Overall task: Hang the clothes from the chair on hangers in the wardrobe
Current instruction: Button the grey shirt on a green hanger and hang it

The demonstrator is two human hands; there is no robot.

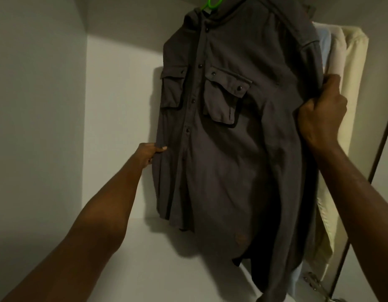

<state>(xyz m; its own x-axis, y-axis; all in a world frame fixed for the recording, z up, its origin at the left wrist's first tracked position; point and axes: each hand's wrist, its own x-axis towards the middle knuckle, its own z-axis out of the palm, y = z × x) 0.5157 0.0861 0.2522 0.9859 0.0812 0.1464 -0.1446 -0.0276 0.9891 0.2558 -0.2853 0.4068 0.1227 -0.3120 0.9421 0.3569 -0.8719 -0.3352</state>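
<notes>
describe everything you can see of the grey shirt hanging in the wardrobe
The grey shirt is dark, button-fronted and long, in what looks like soft woven cloth, with dark snaps down the placket and two flapped chest pockets. It hangs buttoned from a green hanger, front toward the camera, slightly twisted. A small round patch sits near the hem. The left hand pinches its left edge; the right hand grips its right side. Pale garments hang just behind it.

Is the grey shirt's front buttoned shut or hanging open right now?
Buttoned shut. The dark grey two-pocket shirt on the green plastic hanger shows its snap placket closed down the visible front; the hem end is too dark to tell.
</notes>
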